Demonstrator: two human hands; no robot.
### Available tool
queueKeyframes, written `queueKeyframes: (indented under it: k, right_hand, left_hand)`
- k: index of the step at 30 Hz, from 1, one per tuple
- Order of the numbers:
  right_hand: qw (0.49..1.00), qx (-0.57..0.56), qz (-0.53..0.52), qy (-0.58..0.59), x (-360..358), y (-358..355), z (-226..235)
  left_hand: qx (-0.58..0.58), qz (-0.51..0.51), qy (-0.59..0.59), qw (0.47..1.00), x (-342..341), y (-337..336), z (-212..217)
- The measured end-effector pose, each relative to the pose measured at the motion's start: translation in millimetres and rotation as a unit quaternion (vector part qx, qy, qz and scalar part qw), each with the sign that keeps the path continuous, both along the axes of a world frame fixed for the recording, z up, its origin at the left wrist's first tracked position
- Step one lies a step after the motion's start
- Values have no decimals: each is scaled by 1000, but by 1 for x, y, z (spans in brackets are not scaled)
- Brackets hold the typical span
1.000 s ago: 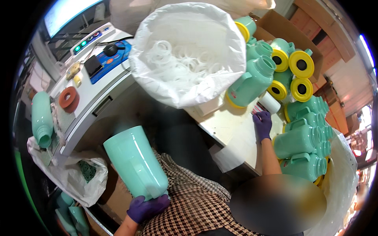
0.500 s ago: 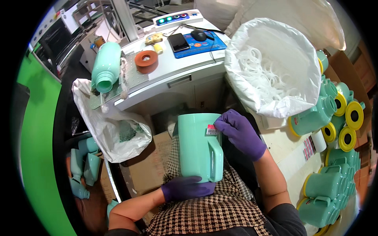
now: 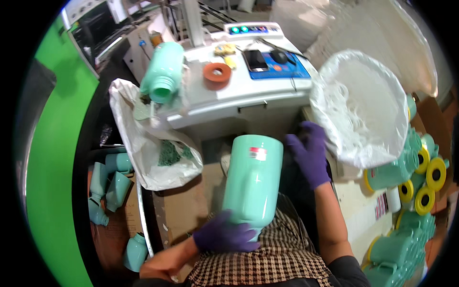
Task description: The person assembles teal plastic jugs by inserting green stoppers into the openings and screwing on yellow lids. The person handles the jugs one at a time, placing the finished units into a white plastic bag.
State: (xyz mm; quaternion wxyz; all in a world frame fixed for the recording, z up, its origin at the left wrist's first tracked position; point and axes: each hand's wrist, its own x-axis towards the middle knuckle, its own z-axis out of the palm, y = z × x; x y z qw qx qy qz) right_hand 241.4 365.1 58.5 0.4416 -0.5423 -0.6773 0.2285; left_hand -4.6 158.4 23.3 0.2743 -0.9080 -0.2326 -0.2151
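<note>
A mint-green plastic jug body (image 3: 253, 189) lies over my lap, its wide end away from me and its narrow neck toward me. My left hand (image 3: 224, 233), in a purple glove, is closed around the neck end. The jug's handle faces up. Near the wide end sits a small red-and-white label (image 3: 257, 153). Just right of the jug, my right hand (image 3: 310, 155), also gloved in purple, is held apart from it with fingers spread and nothing in them.
A white bag of clear plastic rings (image 3: 401, 143) stands at the right, by a bench with several jugs with yellow bases (image 3: 394, 239) and a label sheet (image 3: 381, 205). Ahead, a white table (image 3: 201, 107) bears an orange tape roll (image 3: 216, 74) and a phone (image 3: 255, 60). Jug bodies (image 3: 117, 191) lie lower left.
My right hand has let go of the label edge and moved away to the right. The jug has turned so its handle faces up, and my view has shifted left.
</note>
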Motion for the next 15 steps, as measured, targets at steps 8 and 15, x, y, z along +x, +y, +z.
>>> queueKeyframes:
  k: [8,15]
  right_hand:
    - [888,315,280,-185,-177,47,29]
    - [828,434,252,-251,-312,119,14]
  left_hand:
    - [-117,7,-963,243,-85,-124,-41]
    - [10,284,-763,581,-119,-127,-19]
